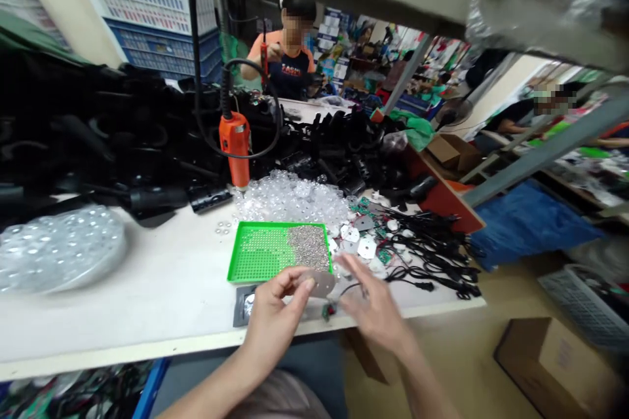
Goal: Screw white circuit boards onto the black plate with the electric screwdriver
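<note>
One clear container (63, 245), bag or bowl you cannot tell, sits well left of the green tray (234, 262), heaped with see-through lens-like pieces. Below the bench edge, nearer you and left of the tray, a blue-edged bin (150, 393) holds a jumble of parts. A few small rings (223, 228) lie just left of the tray, and an orange power driver (236, 150) hangs beyond its far left corner. Close before the tray's near edge rests a dark fixture (240, 311). The tray's perforated floor is thinly strewn on the left; small metal pieces (308, 245) are piled thick on its right. Behind it spreads a loose heap of clear pieces (295, 200).

Your left hand (272, 314), in front of the tray, pinches a thin grey plate (322, 284) between thumb and fingers at its left edge. The plate juts rightward by the tray's near right corner, its longer visible extent running roughly left to right. Your right hand (376, 308) is just right of it, blurred, fingers loosely spread, with nothing visible in its grip; your left is nearer, being in contact. Right of the tray lie white discs (366, 248), then black cords (437, 255).
</note>
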The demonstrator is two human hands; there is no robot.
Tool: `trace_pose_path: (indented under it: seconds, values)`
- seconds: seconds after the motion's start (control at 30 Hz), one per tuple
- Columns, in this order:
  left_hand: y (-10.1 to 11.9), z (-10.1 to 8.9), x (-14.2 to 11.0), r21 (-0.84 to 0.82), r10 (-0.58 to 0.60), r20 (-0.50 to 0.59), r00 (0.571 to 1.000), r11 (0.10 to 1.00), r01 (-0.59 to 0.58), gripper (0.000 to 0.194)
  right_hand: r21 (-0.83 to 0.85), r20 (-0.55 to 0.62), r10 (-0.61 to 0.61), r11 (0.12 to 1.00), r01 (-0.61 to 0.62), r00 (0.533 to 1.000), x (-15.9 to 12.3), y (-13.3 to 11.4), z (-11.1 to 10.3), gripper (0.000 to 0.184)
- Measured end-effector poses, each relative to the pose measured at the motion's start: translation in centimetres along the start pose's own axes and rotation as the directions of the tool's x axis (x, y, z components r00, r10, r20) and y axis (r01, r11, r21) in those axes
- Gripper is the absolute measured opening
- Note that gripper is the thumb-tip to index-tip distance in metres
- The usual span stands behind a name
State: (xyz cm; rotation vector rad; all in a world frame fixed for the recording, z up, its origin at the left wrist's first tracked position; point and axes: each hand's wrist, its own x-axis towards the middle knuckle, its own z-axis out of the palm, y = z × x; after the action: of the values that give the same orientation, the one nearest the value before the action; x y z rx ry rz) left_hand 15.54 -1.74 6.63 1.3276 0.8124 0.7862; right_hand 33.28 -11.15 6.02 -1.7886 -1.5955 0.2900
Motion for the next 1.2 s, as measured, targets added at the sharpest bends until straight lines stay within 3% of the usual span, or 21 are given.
trace_pose_path:
  seconds: [0.03,0.1,0.2,0.3,0.37,0.43,0.5,0.57,0.67,0.73,0.8,0.93,1.2]
  values:
    - [0.1,-0.4,0.1,-0.009,-0.006,-0.021,1.0,1.0,0.006,0.027,0.147,0.091,0.04,0.988,-0.053,0.995,-0.2,-1.4,2.0,0.079]
    - [0.0,-1.1,0.3,-0.051,-0.044,-0.071,0.996,0.998,0.041,0.028,0.313,0.144,0.099,0.939,-0.14,0.985,-0.4,-3.4,5.5,0.09]
    - [-0.8,-2.5,0.2,-0.086,-0.102,-0.164,0.981,0.992,0.089,0.029,0.286,-0.082,0.109,0.955,-0.081,0.991,-0.6,-4.5,9.1,0.075]
    - [-2.3,-4.2,-0.9,-0.102,-0.166,-0.201,0.965,0.984,0.148,0.032,-0.006,-0.269,-0.216,0.975,0.222,0.939,-0.8,-4.2,10.3,0.052]
    - [-3.4,-5.7,-2.3,-0.068,-0.227,-0.156,0.961,0.973,0.219,0.036,-0.181,-0.235,-0.437,0.897,0.403,0.868,-1.1,-4.0,10.4,0.037]
    - [-4.5,-7.6,-3.7,0.074,-0.242,-0.124,0.962,0.965,0.252,0.038,-0.252,-0.181,-0.526,0.842,0.478,0.831,-1.6,-4.0,10.6,0.027]
    - [-5.4,-9.8,-4.8,0.304,-0.131,-0.163,0.978,0.936,0.176,0.038,-0.265,-0.149,-0.539,0.829,0.492,0.829,-2.2,-4.1,11.1,0.023]
    - [-6.3,-11.9,-5.1,0.52,0.053,-0.167,0.984,0.853,0.043,0.037,-0.269,-0.13,-0.54,0.826,0.495,0.831,-2.6,-4.0,11.8,0.022]
    - [-7.6,-13.9,-4.4,0.665,0.161,0.02,0.987,0.735,-0.133,0.044,-0.289,-0.132,-0.542,0.822,0.491,0.83,-2.5,-3.7,13.3,0.023]
    - [-8.4,-14.3,-3.6,0.694,0.155,0.143,0.978,0.689,-0.21,0.054,-0.322,-0.141,-0.548,0.813,0.486,0.824,-2.2,-3.4,14.3,0.024]
    - [-9.0,-14.0,-2.9,0.72,0.156,0.193,0.969,0.649,-0.247,0.063,-0.36,-0.136,-0.55,0.802,0.476,0.824,-1.8,-3.1,15.1,0.026]
    - [-9.9,-13.4,-2.4,0.746,0.156,0.197,0.968,0.617,-0.251,0.067,-0.394,-0.103,-0.534,0.797,0.459,0.839,-1.2,-3.0,15.7,0.025]
    - [-9.8,-13.4,-2.2,0.73,0.122,0.181,0.976,0.648,-0.217,0.066,-0.409,-0.008,-0.515,0.784,0.467,0.857,-1.3,-3.7,14.7,0.02]
